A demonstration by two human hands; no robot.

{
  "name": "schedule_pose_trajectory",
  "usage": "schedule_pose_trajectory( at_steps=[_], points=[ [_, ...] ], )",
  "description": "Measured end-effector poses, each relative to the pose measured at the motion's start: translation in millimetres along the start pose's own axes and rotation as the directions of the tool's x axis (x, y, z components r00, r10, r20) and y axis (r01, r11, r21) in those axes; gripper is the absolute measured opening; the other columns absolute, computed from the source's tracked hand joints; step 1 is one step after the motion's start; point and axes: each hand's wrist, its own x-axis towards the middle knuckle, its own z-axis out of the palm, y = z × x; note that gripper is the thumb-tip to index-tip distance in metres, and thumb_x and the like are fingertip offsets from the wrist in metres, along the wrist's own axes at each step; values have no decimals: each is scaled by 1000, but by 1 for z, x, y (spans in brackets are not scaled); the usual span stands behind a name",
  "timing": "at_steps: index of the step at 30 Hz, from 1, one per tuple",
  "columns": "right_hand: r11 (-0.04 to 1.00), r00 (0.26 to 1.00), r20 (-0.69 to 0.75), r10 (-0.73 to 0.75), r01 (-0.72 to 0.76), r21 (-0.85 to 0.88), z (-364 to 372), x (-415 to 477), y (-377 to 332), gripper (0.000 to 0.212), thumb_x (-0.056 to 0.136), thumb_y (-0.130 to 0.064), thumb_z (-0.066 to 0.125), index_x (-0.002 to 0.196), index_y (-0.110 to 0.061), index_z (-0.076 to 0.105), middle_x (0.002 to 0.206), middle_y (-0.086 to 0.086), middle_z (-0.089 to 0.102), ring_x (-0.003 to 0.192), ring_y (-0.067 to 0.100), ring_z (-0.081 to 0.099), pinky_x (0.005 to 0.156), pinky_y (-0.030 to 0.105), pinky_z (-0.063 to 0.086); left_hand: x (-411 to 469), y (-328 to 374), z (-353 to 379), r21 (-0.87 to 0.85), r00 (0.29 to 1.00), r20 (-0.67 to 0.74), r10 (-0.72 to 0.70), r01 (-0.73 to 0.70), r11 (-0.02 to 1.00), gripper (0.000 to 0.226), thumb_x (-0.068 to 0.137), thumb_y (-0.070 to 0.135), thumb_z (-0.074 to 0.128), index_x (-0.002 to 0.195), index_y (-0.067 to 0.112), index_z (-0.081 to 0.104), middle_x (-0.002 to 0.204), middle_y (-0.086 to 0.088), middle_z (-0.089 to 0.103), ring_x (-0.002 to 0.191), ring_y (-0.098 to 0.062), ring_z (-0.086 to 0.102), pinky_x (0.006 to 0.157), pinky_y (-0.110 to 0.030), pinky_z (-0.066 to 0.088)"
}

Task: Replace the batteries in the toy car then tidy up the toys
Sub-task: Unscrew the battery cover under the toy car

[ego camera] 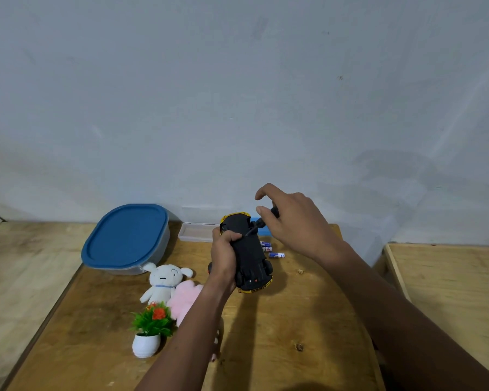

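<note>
Toy car (250, 255) is being held upside down just above the wooden table (266, 340), its black underside facing up. The left hand (223, 259) is gripping it round the side, fingers curled over the chassis. The right hand (291, 221) is pinching a screwdriver (259, 222), whose tip is touching the underside near the far end. Batteries (276, 255) are lying on the table just beside the car. A blue-lidded container (124, 237), a clear tray (195, 232), a white plush dog (164, 280), a pink plush (185, 301) and a small potted plant (151, 325) are sitting to the left.
</note>
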Motion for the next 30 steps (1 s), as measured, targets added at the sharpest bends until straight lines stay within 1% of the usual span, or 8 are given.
schedule_pose_trajectory(
  at_steps=[4,8,11,14,18,22,27,30],
  points=[
    [996,999,31,-22,19,85,-1,-2,-6,34,92,-25,55,122,-37,46,78,-12,58,81,14,63,75,38,52,1,1,-1,9,1000,-7,0,0,1000,21,89,4,45,109,10,46,90,-18,60,60,-25,62,48,-33,54],
    [1000,1000,22,-10,10,21,-2,-1,-5,31,92,-31,54,120,-38,46,78,-11,61,78,16,60,71,37,51,0,-1,-1,0,1000,4,-8,8,1000,21,89,4,45,109,10,47,92,-19,59,64,-28,62,51,-35,54],
    [998,1000,9,-10,11,-65,0,2,-1,19,100,-46,44,114,-34,50,63,-9,60,66,18,55,63,35,46,-1,-1,0,-20,1000,-10,-8,8,1000,22,89,3,44,109,10,47,90,-18,59,62,-27,62,50,-35,54],
    [998,1000,10,-11,11,-64,1,2,1,19,103,-44,42,114,-33,53,54,-8,52,58,17,49,57,33,36,0,0,-1,-28,1000,-8,-7,7,1000,22,89,4,44,110,11,47,92,-19,58,64,-28,61,51,-36,54],
    [1000,1000,24,-20,20,11,-2,-2,-4,33,96,-30,51,127,-38,43,74,-12,63,72,17,60,63,34,47,0,2,0,-12,1000,-25,-3,2,1000,19,89,4,44,106,10,47,91,-18,59,65,-29,61,53,-37,54],
    [998,998,52,-34,31,53,-7,-2,-10,45,88,-25,55,128,-40,41,82,-14,53,75,11,58,63,32,46,-3,3,2,12,1000,-11,17,-17,1000,21,89,3,44,108,9,47,86,-16,58,60,-24,61,48,-32,53],
    [995,1000,21,7,-4,-101,-3,2,-7,21,96,-50,48,112,-37,50,81,-12,66,78,16,61,68,34,48,-4,1,3,20,999,-21,27,-27,999,22,89,2,44,110,10,47,87,-14,58,63,-25,60,48,-32,53],
    [993,1000,1,14,-14,-120,-2,3,-4,25,101,-54,41,106,-33,56,67,-11,63,68,17,57,61,32,45,-4,2,3,31,999,-26,33,-32,999,19,90,2,44,106,10,45,86,-14,57,59,-22,60,45,-31,52]
  ],
)
